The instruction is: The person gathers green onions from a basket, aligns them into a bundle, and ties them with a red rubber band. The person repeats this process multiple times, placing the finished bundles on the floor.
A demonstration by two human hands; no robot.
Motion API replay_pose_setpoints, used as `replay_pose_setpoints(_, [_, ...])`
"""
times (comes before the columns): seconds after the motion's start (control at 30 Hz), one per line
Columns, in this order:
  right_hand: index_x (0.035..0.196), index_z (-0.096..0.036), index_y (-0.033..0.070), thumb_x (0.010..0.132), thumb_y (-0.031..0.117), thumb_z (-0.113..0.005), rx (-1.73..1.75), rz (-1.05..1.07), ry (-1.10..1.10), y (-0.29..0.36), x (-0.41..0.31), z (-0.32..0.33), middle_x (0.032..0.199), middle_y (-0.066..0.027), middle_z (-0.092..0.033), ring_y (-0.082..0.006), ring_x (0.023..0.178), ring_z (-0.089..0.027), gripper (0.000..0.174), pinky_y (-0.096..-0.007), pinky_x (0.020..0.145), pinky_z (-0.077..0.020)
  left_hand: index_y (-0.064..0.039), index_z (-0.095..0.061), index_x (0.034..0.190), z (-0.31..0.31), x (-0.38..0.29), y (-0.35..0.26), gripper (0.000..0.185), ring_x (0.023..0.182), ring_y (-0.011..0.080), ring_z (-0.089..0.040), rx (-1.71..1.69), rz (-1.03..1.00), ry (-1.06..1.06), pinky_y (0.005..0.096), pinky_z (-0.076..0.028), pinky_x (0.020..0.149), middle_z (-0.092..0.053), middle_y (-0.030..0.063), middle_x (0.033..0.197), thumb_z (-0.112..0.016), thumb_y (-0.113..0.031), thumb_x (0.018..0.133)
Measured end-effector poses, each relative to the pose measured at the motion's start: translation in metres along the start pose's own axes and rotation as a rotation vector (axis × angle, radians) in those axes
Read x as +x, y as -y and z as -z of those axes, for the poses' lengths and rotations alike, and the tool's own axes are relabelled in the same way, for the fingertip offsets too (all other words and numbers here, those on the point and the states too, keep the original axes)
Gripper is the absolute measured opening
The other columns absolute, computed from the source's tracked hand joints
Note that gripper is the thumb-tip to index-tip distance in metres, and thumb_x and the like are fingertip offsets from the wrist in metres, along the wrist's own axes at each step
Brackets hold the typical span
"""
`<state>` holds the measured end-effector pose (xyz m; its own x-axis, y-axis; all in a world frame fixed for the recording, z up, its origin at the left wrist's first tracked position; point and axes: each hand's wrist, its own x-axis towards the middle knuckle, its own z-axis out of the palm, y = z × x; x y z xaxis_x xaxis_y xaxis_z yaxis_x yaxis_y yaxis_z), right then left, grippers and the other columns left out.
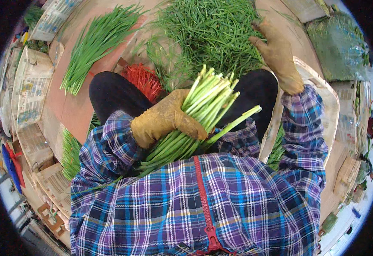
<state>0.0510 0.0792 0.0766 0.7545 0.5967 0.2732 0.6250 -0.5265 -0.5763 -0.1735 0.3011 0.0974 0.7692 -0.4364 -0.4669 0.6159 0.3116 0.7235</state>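
In a brown-yellow work glove, my left hand (170, 118) grips a bunch of long green stalks, probably garlic chives (209, 99), over my lap. Their pale cut ends point up and away, while the leaves run back under my forearm against the plaid jacket (173, 204). One thicker stalk (237, 121) sticks out to the right of the bunch. My right hand (274, 51), gloved as well, has its fingers apart with nothing in them. Its fingertips are at the right edge of a loose heap of green leaves (212, 35); whether they touch it I cannot tell.
A neat bunch of green stalks (100, 48) lies on a reddish board (74, 112) at left. Red ties (143, 80) sit between my knees. A pale plastic crate (328, 96) stands by my right arm. More crates (33, 86) line the left, and a bagged green bundle (336, 48) lies far right.
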Motion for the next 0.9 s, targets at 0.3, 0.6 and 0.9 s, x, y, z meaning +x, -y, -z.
replay_pose_setpoints(0.3, [0.153, -0.031, 0.004, 0.079, 0.034, -0.082, 1.405, -0.330, 0.300, 0.084, -0.123, -0.037, 0.142, -0.0120, -0.052, -0.0223, 0.131, -0.047, 0.095, -0.0358, 0.110, -0.0371, -0.002, -0.065, 0.117, 0.006, 0.002, 0.000, 0.057, 0.086, 0.0134, -0.066, -0.032, -0.023, 0.025, 0.0293, -0.054, 0.080, -0.071, 0.0058, 0.095, -0.086, -0.010, 0.065])
replay_pose_setpoints(0.6, [0.135, -0.050, -0.001, 0.082, 0.016, -0.076, 1.354, -0.341, 0.301, 0.138, -0.029, -0.049, 0.106, -0.0131, -0.071, -0.0207, 0.097, -0.069, 0.062, -0.0319, 0.086, -0.0551, -0.001, -0.062, 0.126, 0.021, 0.002, -0.025, 0.072, 0.089, 0.0240, -0.071, -0.057, -0.032, 0.077, 0.0365, -0.059, 0.079, -0.071, 0.0138, 0.102, -0.088, -0.016, 0.061])
replay_pose_setpoints(0.9, [0.122, -0.054, -0.010, 0.089, 0.015, -0.068, 0.995, -0.088, -0.001, 0.150, 0.076, 0.023, 0.084, -0.0101, -0.069, -0.0165, 0.072, -0.067, 0.044, -0.0259, 0.065, -0.0549, -0.001, -0.051, 0.138, 0.069, 0.034, -0.082, 0.071, 0.109, 0.0256, -0.066, 0.361, -0.480, 0.116, 0.0338, -0.054, 0.090, -0.064, 0.0215, 0.125, -0.069, -0.041, 0.083])
